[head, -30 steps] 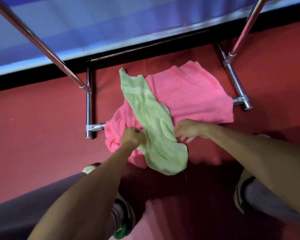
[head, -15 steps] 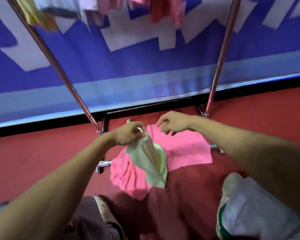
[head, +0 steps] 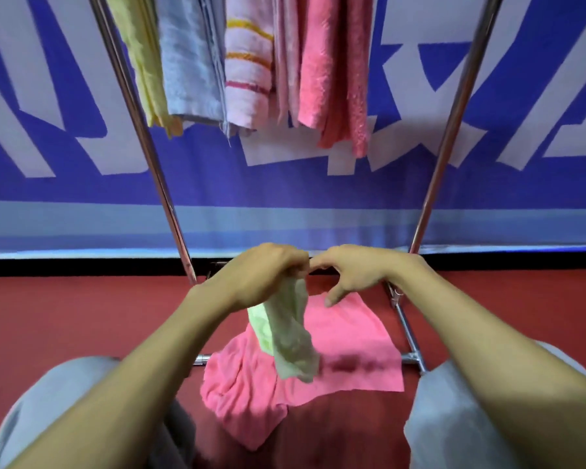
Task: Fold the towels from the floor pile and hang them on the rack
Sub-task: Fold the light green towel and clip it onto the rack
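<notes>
Green towel [head: 289, 336] is off the floor [head: 82, 316] now. A second ago it lay across the pink towel [head: 349, 350]; now it hangs bunched from my left grip [head: 264, 275], its tail dangling over the pink one.

Left grip: closed tight round the towel's top end.

Right grip [head: 352, 274]: it has dropped its earlier pinch and come up beside the left. Thumb is spread wide and fingers reach toward the top edge, with no hold on cloth that I can see.

My view has come up too, so the rack [head: 450, 130] and the hung towels [head: 251, 62] are in sight, with free rail likely on the right.

Read: pickup is done, fold not started. The towel is roped, so the right grip probably needs to find a corner and pull it flat first. The pink towel still lies on the floor between the rack's feet, next in line.
</notes>
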